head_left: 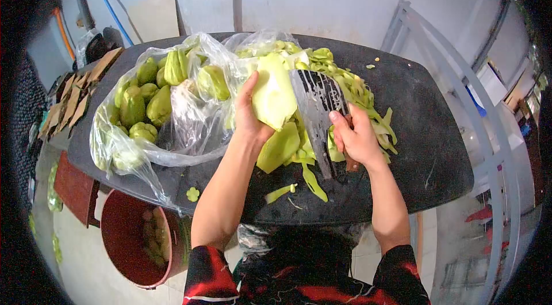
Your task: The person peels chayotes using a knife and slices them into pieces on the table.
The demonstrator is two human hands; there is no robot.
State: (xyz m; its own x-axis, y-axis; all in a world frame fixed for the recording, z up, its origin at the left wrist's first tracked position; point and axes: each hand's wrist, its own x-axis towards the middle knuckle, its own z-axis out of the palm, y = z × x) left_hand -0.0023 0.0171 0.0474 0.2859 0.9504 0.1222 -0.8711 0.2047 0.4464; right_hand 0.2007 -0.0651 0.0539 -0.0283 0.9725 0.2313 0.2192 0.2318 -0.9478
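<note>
My left hand is closed around a pale green peeled chayote, held up over the middle of the table. In my right hand is a broad-bladed knife with a brown handle; its blade is wet and dark in places and lies just right of the chayote. Below the held chayote rests another peeled piece. Green peelings are heaped behind and to the right of the knife. Unpeeled chayotes sit at the left in an open clear plastic bag.
The dark table has a rounded front edge, with loose peel scraps near it. Below on the left stands a red bucket with greenish pieces inside. A grey metal frame leans at the right. Flattened cardboard is stacked at the left.
</note>
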